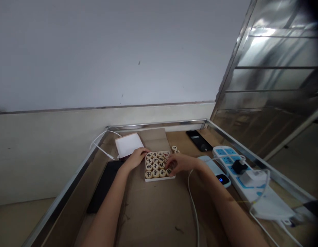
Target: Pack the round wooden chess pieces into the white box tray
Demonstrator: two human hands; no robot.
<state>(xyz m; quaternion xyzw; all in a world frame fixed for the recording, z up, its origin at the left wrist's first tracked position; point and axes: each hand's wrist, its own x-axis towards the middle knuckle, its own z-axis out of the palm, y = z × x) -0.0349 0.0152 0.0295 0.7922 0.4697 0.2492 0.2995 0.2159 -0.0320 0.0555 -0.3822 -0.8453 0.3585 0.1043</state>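
Note:
A shallow white box [160,179] lies on the cardboard surface, filled with rows of round xiangqi pieces [155,166] with dark characters; one near the upper right has a red character. My left hand [137,157] grips the box at its upper left corner, fingers bent over the edge. Over the right side of the box, my right hand [180,162] has thumb and finger closed about a xiangqi piece [168,172] in the front right corner. That hand hides part of the right column. Two loose xiangqi pieces [174,148] sit just outside the box, behind the right hand.
A white box lid [129,145] lies behind my left hand, and a black tablet-like slab [104,188] under my left forearm. On the right are a black phone [199,140], a power strip [262,195] with plugs and cables, and a light-blue device [223,179] with a lit display. A metal rim [159,124] borders the table.

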